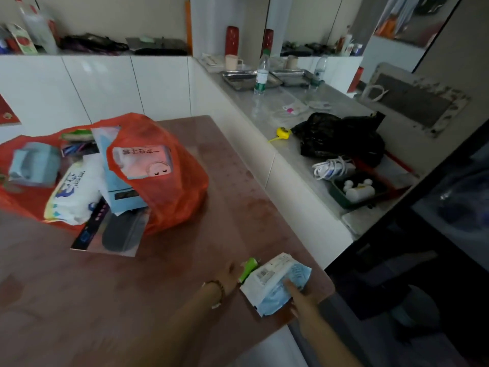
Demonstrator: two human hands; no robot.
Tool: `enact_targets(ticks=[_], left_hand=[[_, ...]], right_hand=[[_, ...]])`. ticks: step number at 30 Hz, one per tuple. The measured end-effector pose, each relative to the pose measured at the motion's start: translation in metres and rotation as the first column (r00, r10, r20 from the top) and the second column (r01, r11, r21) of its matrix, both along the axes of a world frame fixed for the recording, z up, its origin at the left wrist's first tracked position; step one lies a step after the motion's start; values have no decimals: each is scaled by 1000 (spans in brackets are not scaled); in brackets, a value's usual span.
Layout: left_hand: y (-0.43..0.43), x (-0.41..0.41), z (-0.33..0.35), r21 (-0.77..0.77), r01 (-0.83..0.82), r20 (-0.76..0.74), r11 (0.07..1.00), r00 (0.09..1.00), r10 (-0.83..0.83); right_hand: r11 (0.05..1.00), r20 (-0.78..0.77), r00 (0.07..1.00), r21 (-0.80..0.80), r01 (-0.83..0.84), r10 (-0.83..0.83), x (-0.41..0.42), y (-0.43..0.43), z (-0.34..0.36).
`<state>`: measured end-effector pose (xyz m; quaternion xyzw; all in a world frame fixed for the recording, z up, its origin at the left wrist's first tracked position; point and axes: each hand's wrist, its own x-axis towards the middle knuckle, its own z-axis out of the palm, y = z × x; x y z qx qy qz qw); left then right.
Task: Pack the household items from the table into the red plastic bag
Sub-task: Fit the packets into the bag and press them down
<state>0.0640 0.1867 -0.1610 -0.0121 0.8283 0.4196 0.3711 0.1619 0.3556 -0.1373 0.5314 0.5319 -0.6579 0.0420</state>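
Right hand (300, 298) lies flat, fingers spread, on the blue-and-white packet (275, 283); left hand (230, 276) is beside the green tube (248, 268), its grip hidden.

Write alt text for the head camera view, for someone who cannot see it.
Two hands reach for a white and blue packet at the table's near right corner: the right hand touches it, the left hand rests by a small green item. Farther left lies the red bag, open and stuffed with packets.
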Motion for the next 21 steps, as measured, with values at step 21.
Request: enact_targets(ticks=[21], left_hand=[[-34,-2,27,379,-330,-137,864,904,405]], right_hand=[[908,-546,819,-231,-349,176,-49,20,30]])
